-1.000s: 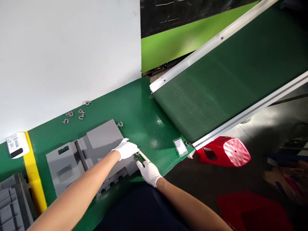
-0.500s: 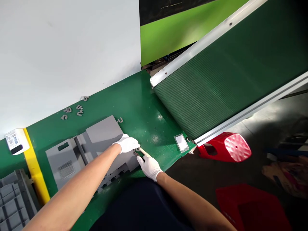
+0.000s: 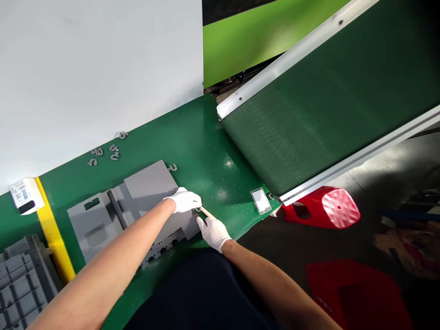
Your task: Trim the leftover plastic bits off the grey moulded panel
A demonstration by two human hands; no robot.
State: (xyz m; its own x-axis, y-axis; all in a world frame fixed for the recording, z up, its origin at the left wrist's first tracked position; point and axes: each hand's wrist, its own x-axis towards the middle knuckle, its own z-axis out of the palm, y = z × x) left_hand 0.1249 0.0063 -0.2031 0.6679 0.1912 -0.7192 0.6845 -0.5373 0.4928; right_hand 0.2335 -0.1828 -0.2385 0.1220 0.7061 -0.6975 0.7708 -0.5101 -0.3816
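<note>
White thin gloves cover both hands of the person in the head view, which looks down on a green worktable (image 3: 192, 133). The left hand (image 3: 184, 200) hangs over the right end of a flat grey plastic panel (image 3: 151, 183), its fingers drawn together and pinching a small grey piece (image 3: 196, 210) right at the fingertips; most of that piece is hidden, so its full shape cannot be told. The right hand (image 3: 215, 233), just beside and nearer the body, is wrapped around a tool with a pale handle (image 3: 207, 212). The tool's head points at the small grey piece, between the two hands; whether they touch is too small to tell.

Beyond the panel's far edge lies a single grey hook (image 3: 173, 167), near the left hand. Farther off to the left, well apart from both hands, a loose cluster of grey hooks (image 3: 114, 152) lies near the white wall (image 3: 103, 64). To the right, a small clear-edged rectangle (image 3: 261, 200) rests near the low end of a green conveyor belt (image 3: 302, 110).
</note>
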